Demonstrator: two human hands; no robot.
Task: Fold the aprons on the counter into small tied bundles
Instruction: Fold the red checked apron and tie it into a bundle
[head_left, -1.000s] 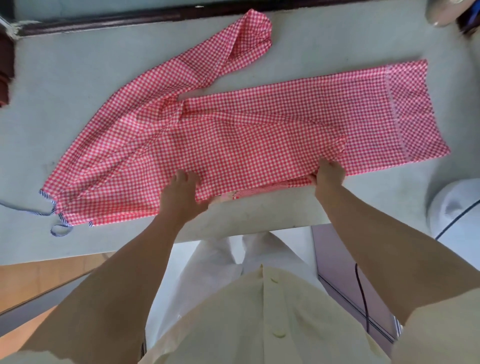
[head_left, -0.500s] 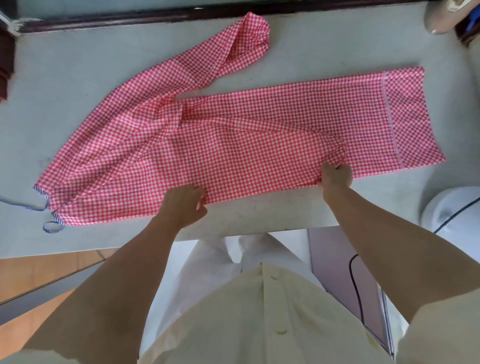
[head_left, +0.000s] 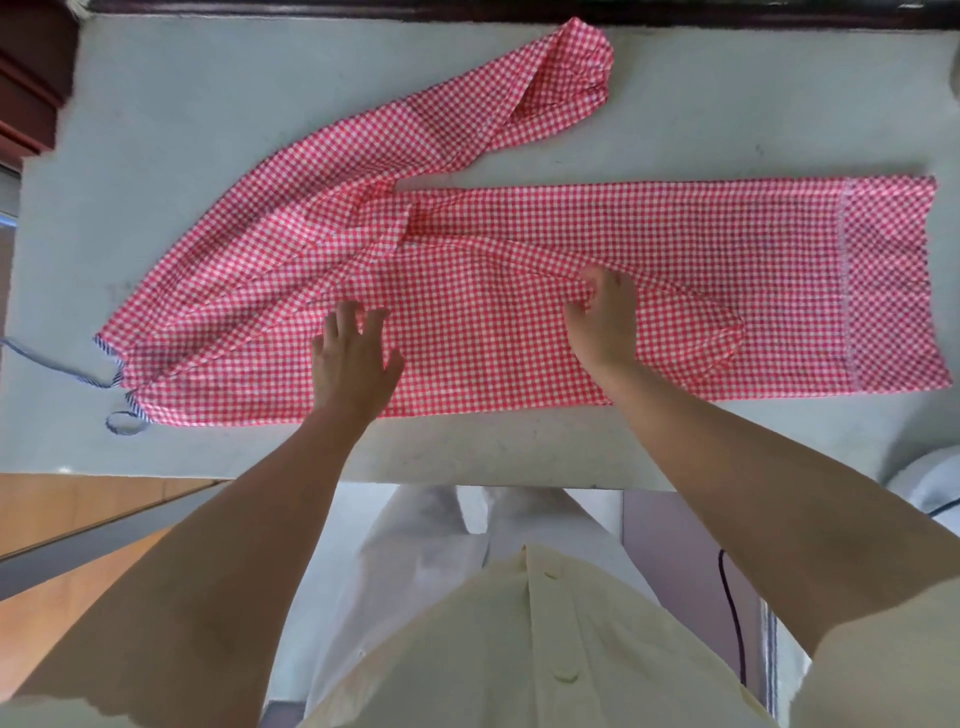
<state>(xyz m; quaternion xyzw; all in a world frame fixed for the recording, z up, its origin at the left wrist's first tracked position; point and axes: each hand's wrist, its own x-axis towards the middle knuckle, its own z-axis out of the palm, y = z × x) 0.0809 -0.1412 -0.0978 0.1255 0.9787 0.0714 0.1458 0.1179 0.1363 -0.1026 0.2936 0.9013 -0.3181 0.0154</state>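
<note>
Both hands have moved from the near hem up onto the middle of the cloth. The pale grey surface (head_left: 208, 130) carries the red-and-white gingham apron (head_left: 493, 338), spread lengthwise across centre frame, one end angling toward the upper middle. The left hand (head_left: 353, 358) presses flat, fingers spread. The right hand (head_left: 602, 322) pinches a raised fold with curled fingers. A blue-striped tie (head_left: 122, 421) loops at the cloth's lower left.

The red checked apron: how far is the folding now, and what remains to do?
Done: the apron lies on the counter with its near side folded over into a long band. In hand: the left hand presses it flat while the right hand pinches a fold. Left: folding it small and tying it; the striped tie lies loose.
</note>
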